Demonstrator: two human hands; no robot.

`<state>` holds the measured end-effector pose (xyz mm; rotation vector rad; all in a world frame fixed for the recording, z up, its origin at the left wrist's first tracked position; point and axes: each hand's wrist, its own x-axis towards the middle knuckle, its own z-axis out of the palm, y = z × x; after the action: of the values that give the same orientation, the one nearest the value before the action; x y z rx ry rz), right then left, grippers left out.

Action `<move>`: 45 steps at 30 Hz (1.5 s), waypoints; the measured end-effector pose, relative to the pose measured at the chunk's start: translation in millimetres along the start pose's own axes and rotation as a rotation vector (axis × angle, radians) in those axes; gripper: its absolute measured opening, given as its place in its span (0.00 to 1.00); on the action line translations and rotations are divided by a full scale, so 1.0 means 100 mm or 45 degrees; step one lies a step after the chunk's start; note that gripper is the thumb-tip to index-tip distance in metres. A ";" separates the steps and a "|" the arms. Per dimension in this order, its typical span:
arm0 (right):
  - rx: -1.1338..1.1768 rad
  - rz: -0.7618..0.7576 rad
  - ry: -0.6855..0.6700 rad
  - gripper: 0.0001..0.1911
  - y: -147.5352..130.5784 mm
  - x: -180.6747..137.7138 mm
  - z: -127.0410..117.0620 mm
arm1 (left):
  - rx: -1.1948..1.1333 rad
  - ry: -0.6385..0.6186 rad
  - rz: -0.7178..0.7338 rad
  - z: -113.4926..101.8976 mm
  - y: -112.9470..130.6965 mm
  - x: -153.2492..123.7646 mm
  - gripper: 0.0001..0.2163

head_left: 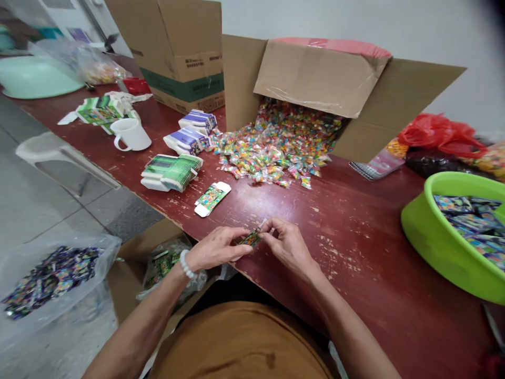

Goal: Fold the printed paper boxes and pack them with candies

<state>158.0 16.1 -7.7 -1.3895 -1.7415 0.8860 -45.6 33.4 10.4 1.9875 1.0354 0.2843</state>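
Observation:
My left hand (218,249) and my right hand (287,243) meet at the near edge of a worn red table (355,247). Both pinch a small colourful printed carton (252,238) between their fingertips. A flat carton (212,198) of the same kind lies on the table just beyond my hands. Farther back, a heap of small wrapped candies (276,145) spills out of a tipped cardboard box (327,79).
Green flat cartons (171,172) and purple ones (193,134) lie stacked at left, by a white mug (130,135). A green basin (442,231) of filled packs sits at right. Below the table's left edge are a plastic bag (51,279) of packs and a box (158,252).

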 end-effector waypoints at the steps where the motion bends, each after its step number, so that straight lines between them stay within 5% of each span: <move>1: -0.014 -0.041 -0.031 0.03 -0.04 -0.02 -0.01 | -0.046 -0.111 0.007 -0.04 -0.01 0.02 0.17; 6: 0.060 -0.169 -0.235 0.04 -0.16 -0.10 -0.02 | -0.419 -0.354 -0.069 0.01 -0.04 0.09 0.20; 10: 0.183 -0.021 -0.500 0.03 -0.14 -0.11 -0.10 | -0.644 -0.353 -0.158 0.05 0.00 0.07 0.18; 15: 0.305 -0.078 -0.570 0.06 -0.09 -0.08 -0.13 | -0.661 -0.337 -0.260 0.08 0.04 0.03 0.17; 17: 0.430 -0.035 -0.489 0.08 -0.06 -0.08 -0.07 | -0.750 -0.262 -0.257 0.11 0.05 0.03 0.15; 21: 0.373 0.113 0.003 0.14 0.00 -0.07 0.08 | -0.993 0.030 -0.286 0.23 0.07 0.06 0.13; 25: 0.510 0.184 0.020 0.11 0.04 -0.03 0.15 | -1.102 0.195 -0.306 0.35 0.09 0.11 0.15; 30: 0.472 0.232 0.092 0.13 0.04 0.00 0.06 | -0.738 0.502 -0.055 0.39 0.08 0.07 0.16; 34: 0.588 0.273 0.145 0.15 0.01 -0.02 0.06 | -0.706 0.724 -0.025 0.46 0.11 0.00 0.24; 37: 0.789 0.306 0.245 0.22 -0.03 -0.05 0.14 | -0.754 0.786 -0.031 0.52 0.13 0.00 0.23; 45: 0.809 0.210 0.194 0.12 0.01 -0.07 0.16 | -0.949 0.637 -0.108 0.40 0.14 0.07 0.12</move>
<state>146.1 8.1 -17.5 -1.1360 -1.0974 1.2510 -12.4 11.1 -4.0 1.2121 1.0960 0.9988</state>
